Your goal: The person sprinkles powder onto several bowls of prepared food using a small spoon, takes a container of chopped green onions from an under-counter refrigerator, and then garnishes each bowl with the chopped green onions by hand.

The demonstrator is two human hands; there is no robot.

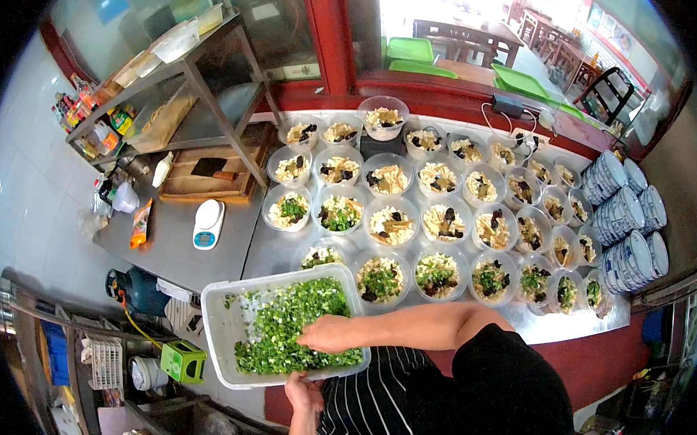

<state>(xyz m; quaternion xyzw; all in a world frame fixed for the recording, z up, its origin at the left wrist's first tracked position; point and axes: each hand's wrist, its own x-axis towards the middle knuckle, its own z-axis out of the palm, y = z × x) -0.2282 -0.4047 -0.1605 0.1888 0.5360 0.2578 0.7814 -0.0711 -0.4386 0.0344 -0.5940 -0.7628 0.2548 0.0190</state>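
Note:
A rectangular white plastic tub (214, 328) holds chopped green onions (287, 315). Under its near edge, my left hand (305, 392) supports the tub, its fingers partly hidden beneath. My right hand (326, 333) reaches into the tub with its fingers down in the green onions; the fingertips are buried. Beyond the tub stand rows of round clear plastic bowls with pale chopped food and dark pieces. The front-row bowl (381, 278) nearest my right forearm has green onions on top, as do several others in that row. A bowl (323, 254) behind the tub's rim is partly covered by it.
Left on the steel counter (176, 232) are a white kitchen scale (208, 225), an orange packet (141, 224) and a cleaver (212, 168) on a wooden cutting board (179, 179). A metal shelf (213, 101) rises above the board. Stacked patterned bowls (617, 214) stand at the right end.

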